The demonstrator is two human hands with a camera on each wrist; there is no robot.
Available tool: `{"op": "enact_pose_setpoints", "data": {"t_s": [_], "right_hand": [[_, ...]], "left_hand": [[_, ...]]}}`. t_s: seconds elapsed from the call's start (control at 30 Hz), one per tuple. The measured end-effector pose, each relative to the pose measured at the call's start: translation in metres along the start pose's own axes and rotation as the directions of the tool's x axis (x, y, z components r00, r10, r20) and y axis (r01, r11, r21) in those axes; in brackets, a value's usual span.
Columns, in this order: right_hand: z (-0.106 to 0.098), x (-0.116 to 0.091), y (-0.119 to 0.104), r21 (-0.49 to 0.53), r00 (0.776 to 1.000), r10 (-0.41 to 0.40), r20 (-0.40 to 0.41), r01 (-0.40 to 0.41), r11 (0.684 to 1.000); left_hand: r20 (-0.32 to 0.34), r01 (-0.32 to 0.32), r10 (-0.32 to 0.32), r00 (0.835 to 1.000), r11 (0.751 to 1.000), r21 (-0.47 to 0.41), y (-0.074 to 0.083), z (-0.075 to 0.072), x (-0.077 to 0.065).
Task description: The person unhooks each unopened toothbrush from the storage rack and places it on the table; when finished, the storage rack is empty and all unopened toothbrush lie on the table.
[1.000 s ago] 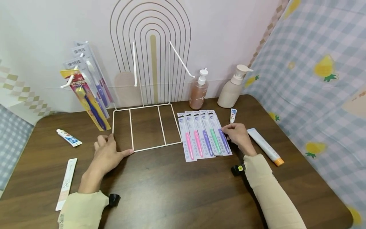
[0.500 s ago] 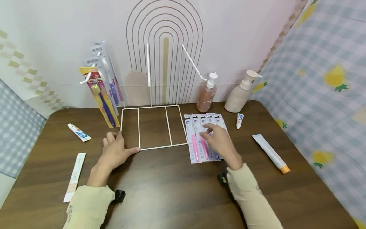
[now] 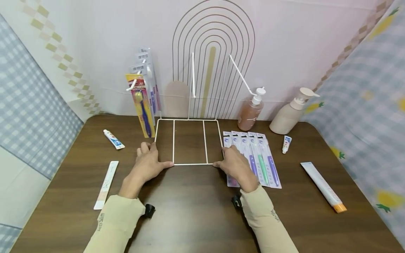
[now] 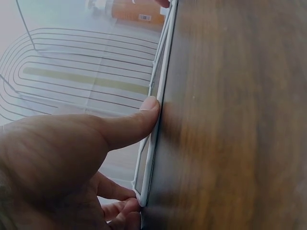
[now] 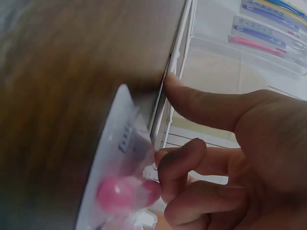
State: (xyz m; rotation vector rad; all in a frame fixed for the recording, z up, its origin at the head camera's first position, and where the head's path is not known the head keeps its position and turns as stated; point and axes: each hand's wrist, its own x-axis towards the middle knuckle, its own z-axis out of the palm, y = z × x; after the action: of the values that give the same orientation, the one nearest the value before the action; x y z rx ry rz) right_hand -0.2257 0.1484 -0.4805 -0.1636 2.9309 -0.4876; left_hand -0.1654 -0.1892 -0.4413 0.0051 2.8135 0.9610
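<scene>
A white wire display rack (image 3: 190, 164) stands on the table, with long hooks rising behind its base. My left hand (image 3: 147, 167) grips its front left corner, thumb on the front bar and fingers at the side, as the left wrist view also shows. At the front right corner my right hand (image 3: 235, 165) holds the base, its thumb on the front bar and its fingers curled by the side. Packaged toothbrushes (image 3: 271, 168) lie in a row beside and partly under my right hand, which hides most of the pink ones. Toothbrush packs (image 3: 145, 116) hang from the left hook.
A pump bottle of amber liquid (image 3: 248, 114) and a beige pump bottle (image 3: 286, 117) stand behind. Small toothpaste tubes (image 3: 114, 139) lie on both sides. A long white packet (image 3: 106, 184) is at left, a larger orange-capped tube (image 3: 322, 186) at right.
My right hand has left the purple toothbrush pack at the row's right end and moved left to the rack's front right corner. My left hand stays at its corner. The head view has turned left.
</scene>
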Motion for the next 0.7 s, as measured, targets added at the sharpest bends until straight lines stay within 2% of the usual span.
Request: {"op": "enact_pose_setpoints", "data": {"t_s": [0.2,0.33,0.4,0.43,0.53,0.57,0.63,0.7], "right_hand": [[-0.006,-0.004,0.000,0.034,1.000,-0.009,-0.009,0.010,0.999],[-0.007,-0.006,0.002,0.060,1.000,-0.022,-0.013,0.023,0.998],[-0.007,-0.007,0.002,0.062,1.000,-0.022,-0.022,0.024,0.998],[-0.008,-0.007,0.002,0.064,0.999,-0.024,-0.026,0.026,0.998],[-0.006,-0.005,0.004,0.060,0.999,-0.038,-0.037,0.040,0.997],[-0.001,-0.001,0.007,0.053,0.999,-0.034,-0.039,0.036,0.998],[0.000,0.000,0.007,0.052,0.998,-0.043,-0.040,0.046,0.998],[0.001,0.001,0.006,0.049,0.998,-0.051,-0.037,0.052,0.997]], "left_hand": [[0.029,0.004,-0.002,1.000,0.998,-0.064,0.001,-0.006,-0.002],[0.073,0.032,-0.022,0.997,0.990,-0.137,-0.023,-0.015,0.012],[0.075,0.044,-0.031,0.997,0.985,-0.169,-0.030,-0.028,0.013],[0.033,0.038,-0.033,0.999,0.981,-0.188,-0.038,-0.031,0.018],[-0.098,-0.003,-0.024,0.995,0.963,-0.269,-0.023,-0.058,0.001],[-0.145,-0.023,-0.023,0.989,0.952,-0.306,-0.017,-0.065,-0.005],[-0.257,-0.076,-0.020,0.966,0.930,-0.359,-0.007,-0.073,-0.013],[-0.324,-0.118,-0.019,0.946,0.910,-0.396,0.004,-0.079,-0.024]]}}
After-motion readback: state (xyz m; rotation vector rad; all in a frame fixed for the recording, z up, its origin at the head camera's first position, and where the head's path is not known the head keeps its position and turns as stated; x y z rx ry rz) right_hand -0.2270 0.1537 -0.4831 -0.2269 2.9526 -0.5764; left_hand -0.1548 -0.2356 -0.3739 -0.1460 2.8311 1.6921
